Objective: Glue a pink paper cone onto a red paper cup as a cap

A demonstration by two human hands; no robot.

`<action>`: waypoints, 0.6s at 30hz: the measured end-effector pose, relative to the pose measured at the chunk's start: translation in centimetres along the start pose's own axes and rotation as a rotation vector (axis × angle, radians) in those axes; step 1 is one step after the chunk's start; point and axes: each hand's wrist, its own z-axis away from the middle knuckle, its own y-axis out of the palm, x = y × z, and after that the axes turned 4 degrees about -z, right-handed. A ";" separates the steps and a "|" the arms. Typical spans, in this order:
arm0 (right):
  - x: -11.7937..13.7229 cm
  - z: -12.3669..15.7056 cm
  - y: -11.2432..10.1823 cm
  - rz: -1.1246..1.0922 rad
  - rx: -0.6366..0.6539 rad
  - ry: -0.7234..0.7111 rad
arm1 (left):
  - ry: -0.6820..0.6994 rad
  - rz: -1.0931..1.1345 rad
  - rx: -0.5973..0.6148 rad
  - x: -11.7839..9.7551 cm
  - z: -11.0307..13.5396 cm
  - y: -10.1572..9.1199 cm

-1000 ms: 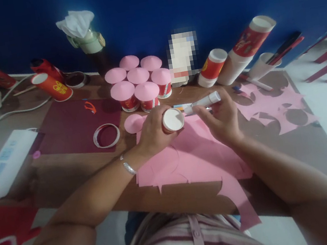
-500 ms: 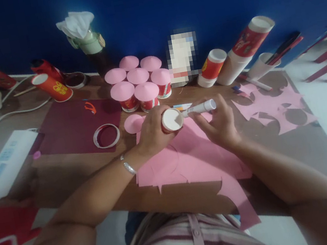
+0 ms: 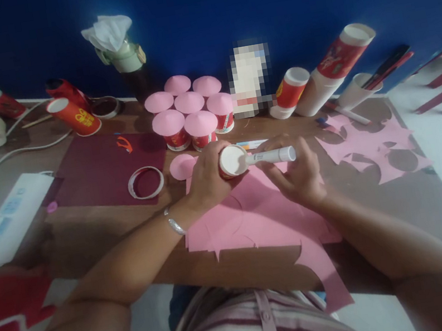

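Note:
My left hand [image 3: 210,176] is wrapped round a small red paper cup [image 3: 233,161], whose round whitish end faces up. In my right hand [image 3: 296,171] is a white pen-shaped tube [image 3: 272,155] with small dark print, gripped in the fingers. Its narrow left end meets the cup's rim; whether it is a glue pen or a marker I cannot tell. Under both hands lie pink paper sheets [image 3: 255,216] with curved cuts. A pink paper disc or cone [image 3: 183,167] rests just left of my left hand. Beyond it stand several red cups [image 3: 203,139] topped with pink paper cones [image 3: 201,122].
Pink paper scraps [image 3: 370,143] with round holes lie at right. A roll of tape [image 3: 146,183] and orange scissor-like piece [image 3: 124,143] sit on a maroon sheet [image 3: 95,175]. Stacked cups [image 3: 328,71], a bottle [image 3: 126,57] and a pen cup [image 3: 359,90] line the blue wall.
My right hand has tilted the white tube slightly, its outer end now lower. The cup remains in my left hand. The whole view has shifted a little.

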 end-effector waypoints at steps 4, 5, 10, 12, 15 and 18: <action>-0.2 0.0 0.0 -0.002 -0.007 0.024 | -0.034 -0.004 0.012 0.1 0.0 0.0; -0.3 0.0 -0.1 -0.008 -0.011 0.028 | -0.035 -0.008 0.013 0.1 0.0 0.0; -0.4 0.0 -0.1 0.007 0.000 0.070 | -0.040 -0.034 -0.007 0.2 0.0 0.1; -0.5 0.1 0.0 0.010 0.001 0.076 | -0.035 -0.033 -0.029 0.2 -0.1 0.0; -0.6 0.2 0.1 0.008 -0.061 0.030 | -0.026 -0.020 -0.034 0.2 -0.1 0.0; -0.6 0.2 0.1 -0.013 -0.075 -0.017 | -0.025 -0.002 -0.010 0.2 -0.1 0.0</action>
